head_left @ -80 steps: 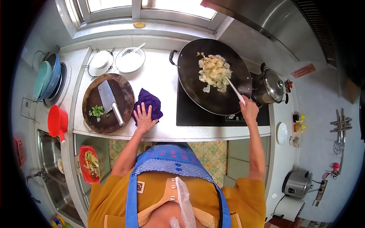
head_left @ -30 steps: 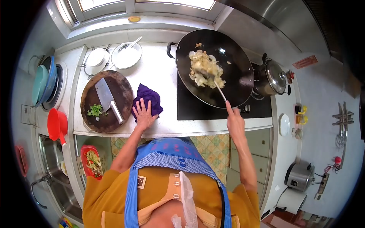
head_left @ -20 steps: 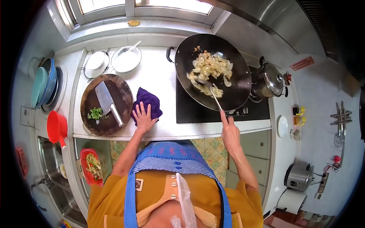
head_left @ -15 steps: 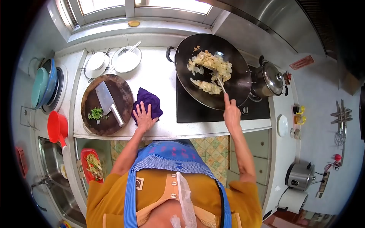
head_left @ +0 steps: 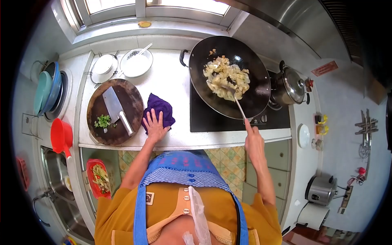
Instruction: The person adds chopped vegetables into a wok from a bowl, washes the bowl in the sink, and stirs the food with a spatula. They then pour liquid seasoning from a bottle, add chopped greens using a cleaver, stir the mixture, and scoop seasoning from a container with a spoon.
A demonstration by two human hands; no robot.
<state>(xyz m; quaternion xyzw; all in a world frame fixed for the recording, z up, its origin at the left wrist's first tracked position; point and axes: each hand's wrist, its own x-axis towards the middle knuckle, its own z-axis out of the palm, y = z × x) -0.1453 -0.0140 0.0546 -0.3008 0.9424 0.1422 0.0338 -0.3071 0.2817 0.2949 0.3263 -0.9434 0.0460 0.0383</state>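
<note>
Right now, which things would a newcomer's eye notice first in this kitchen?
The black wok full of pale chopped vegetables sits on the stove at upper right, where the right hand stirs with a spatula. The left hand lies flat on a purple cloth, beside a cleaver on the round board.

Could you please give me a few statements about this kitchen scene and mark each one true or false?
1. The right hand holds a spatula reaching into the wok. True.
2. The left hand grips the cleaver. False: it rests open on the purple cloth; the cleaver lies on the cutting board.
3. The wok holds pale chopped food. True.
4. The steel pot has no lid. False: its lid is on.
</note>
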